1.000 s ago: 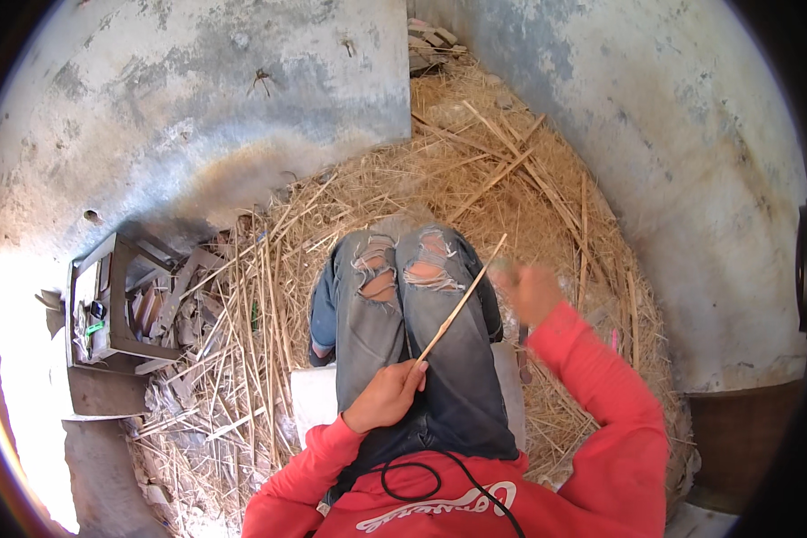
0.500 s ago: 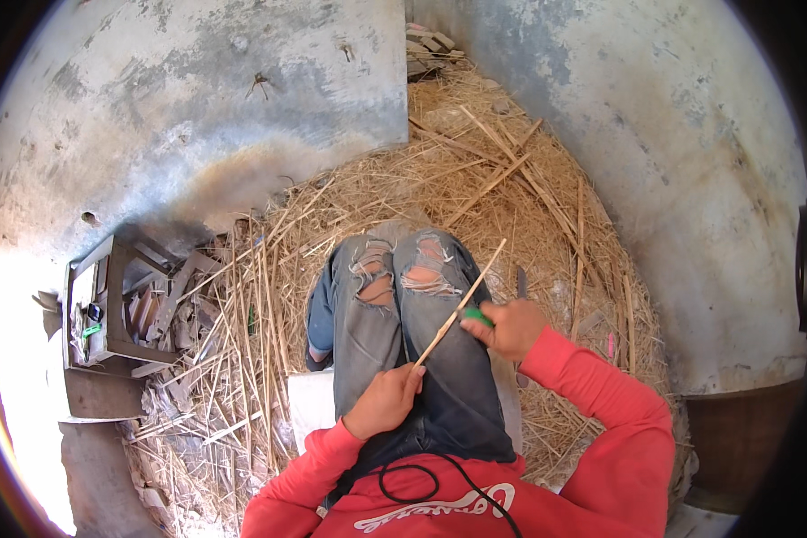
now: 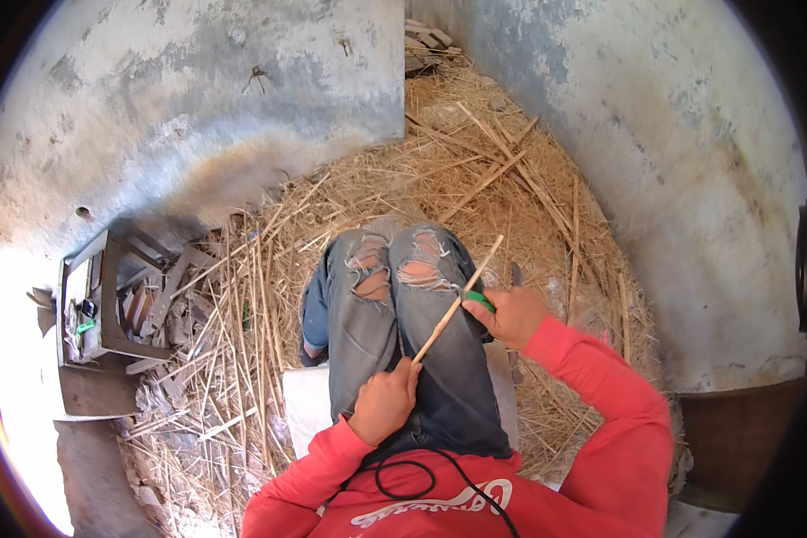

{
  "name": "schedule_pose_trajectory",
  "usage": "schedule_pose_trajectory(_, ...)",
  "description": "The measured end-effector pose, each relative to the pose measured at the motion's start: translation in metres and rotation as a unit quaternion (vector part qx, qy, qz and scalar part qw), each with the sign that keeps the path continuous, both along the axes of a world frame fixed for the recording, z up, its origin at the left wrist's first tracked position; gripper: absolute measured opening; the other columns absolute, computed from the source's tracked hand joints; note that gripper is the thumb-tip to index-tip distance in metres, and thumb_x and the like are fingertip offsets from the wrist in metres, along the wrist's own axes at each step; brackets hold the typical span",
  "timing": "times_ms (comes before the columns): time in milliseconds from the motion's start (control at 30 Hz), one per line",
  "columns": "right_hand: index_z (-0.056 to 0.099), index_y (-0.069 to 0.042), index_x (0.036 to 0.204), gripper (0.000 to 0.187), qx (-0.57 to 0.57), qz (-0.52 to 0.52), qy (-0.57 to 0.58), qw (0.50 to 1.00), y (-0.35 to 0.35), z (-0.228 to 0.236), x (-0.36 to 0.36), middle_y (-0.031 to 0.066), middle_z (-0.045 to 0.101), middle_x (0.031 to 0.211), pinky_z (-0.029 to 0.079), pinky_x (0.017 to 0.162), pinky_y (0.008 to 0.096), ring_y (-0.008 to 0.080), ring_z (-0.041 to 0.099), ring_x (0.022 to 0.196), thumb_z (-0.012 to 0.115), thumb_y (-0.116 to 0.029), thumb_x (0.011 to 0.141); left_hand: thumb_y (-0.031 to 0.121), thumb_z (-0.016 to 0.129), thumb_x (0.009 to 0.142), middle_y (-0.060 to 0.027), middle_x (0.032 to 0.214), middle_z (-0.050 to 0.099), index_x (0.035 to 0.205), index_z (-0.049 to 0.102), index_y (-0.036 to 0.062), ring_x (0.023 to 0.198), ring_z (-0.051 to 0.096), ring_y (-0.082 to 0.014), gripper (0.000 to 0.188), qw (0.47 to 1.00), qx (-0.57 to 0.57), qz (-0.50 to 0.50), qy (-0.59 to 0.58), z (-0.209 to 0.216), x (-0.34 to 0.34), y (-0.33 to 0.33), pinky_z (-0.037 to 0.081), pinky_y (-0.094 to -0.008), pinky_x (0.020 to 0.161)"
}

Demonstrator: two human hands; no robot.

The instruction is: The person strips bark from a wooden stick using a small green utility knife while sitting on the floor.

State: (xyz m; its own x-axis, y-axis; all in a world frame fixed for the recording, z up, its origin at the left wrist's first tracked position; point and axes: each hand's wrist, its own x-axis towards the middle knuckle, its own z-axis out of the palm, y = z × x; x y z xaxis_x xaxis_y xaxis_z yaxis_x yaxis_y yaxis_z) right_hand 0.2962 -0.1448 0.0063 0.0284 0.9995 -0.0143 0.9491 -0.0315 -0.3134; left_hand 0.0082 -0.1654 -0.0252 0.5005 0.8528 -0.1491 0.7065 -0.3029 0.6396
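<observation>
A slim pale stick [image 3: 448,316], like split bamboo, slants up and to the right over my thighs. My left hand [image 3: 384,401] is closed round its lower end, near my lap. Further up the stick, my right hand [image 3: 514,316] is wrapped round a green-handled tool [image 3: 481,299]. The tool meets the stick's side by my right knee; its working edge is too small and covered to make out. Ripped grey jeans [image 3: 368,350] lie beneath both hands.
Straw and shavings [image 3: 403,184] cover the floor, with long strips [image 3: 486,186] crossing ahead. More strips [image 3: 258,309] lean at the left beside a wooden stool [image 3: 134,345] lying near scrap wood. Grey walls [image 3: 242,108] rise ahead and at the right. I sit on a pale seat [image 3: 303,394].
My right hand has shifted slightly up, with the tool still against the stick. The stick's tip has dipped a little to the left. My left hand keeps its grip.
</observation>
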Motion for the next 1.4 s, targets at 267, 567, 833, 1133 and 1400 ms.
schedule_pose_trajectory(267, 0.070, -0.004, 0.089, 0.064, 0.020, -0.083, 0.122, 0.989, -0.002, 0.002, 0.030, 0.0252, 0.063, 0.066, 0.053, 0.064, 0.0533, 0.0445, 0.067, 0.066, 0.048, -0.064, 0.099, 0.030, 0.049, 0.107, -0.0248, 0.067, 0.063, 0.093, 0.058, 0.0040, 0.066, 0.062, -0.0498, 0.030, 0.998, -0.044, -0.003, -0.046, -0.003, 0.001, 0.004, 0.047, -0.0594, 0.059)
schedule_pose_trajectory(567, 0.069, 0.002, 0.092, 0.064, 0.063, -0.209, 0.185, 0.958, 0.019, -0.026, 0.060, 0.0200, 0.061, 0.068, 0.050, 0.062, 0.0428, 0.0327, 0.062, 0.063, 0.053, -0.060, 0.099, 0.031, 0.043, 0.109, -0.0191, 0.067, 0.059, 0.082, 0.060, -0.0015, 0.065, 0.060, -0.0381, 0.046, 0.972, -0.174, -0.035, -0.154, 0.010, -0.013, 0.016, 0.046, -0.0442, 0.065)
schedule_pose_trajectory(833, 0.067, 0.002, 0.101, 0.052, 0.106, -0.091, 0.319, 0.938, 0.002, 0.000, 0.003, 0.0156, 0.062, 0.072, 0.046, 0.063, 0.0395, 0.0266, 0.062, 0.066, 0.051, -0.047, 0.105, 0.033, 0.041, 0.110, -0.0167, 0.064, 0.056, 0.080, 0.060, -0.0016, 0.061, 0.054, -0.0310, 0.050, 0.961, -0.205, -0.055, -0.177, 0.010, -0.013, 0.024, 0.044, -0.0420, 0.065)
schedule_pose_trajectory(1133, 0.066, 0.003, 0.093, 0.053, 0.153, -0.172, 0.188, 0.955, 0.025, -0.018, 0.027, 0.0250, 0.057, 0.067, 0.043, 0.059, 0.0473, 0.0437, 0.057, 0.062, 0.051, -0.046, 0.105, 0.033, 0.042, 0.110, -0.0181, 0.065, 0.056, 0.080, 0.059, -0.0015, 0.062, 0.057, -0.0342, 0.048, 0.967, -0.185, -0.048, -0.168, 0.009, -0.011, 0.023, 0.045, -0.0434, 0.065)
schedule_pose_trajectory(1400, 0.068, 0.002, 0.091, 0.055, 0.098, -0.121, 0.138, 0.978, 0.017, -0.024, 0.003, 0.0235, 0.056, 0.064, 0.045, 0.060, 0.0458, 0.0387, 0.055, 0.059, 0.048, -0.046, 0.106, 0.030, 0.046, 0.109, -0.0201, 0.065, 0.057, 0.081, 0.057, -0.0018, 0.062, 0.058, -0.0438, 0.044, 0.982, -0.137, -0.009, -0.131, 0.004, -0.006, 0.015, 0.044, -0.0488, 0.061)
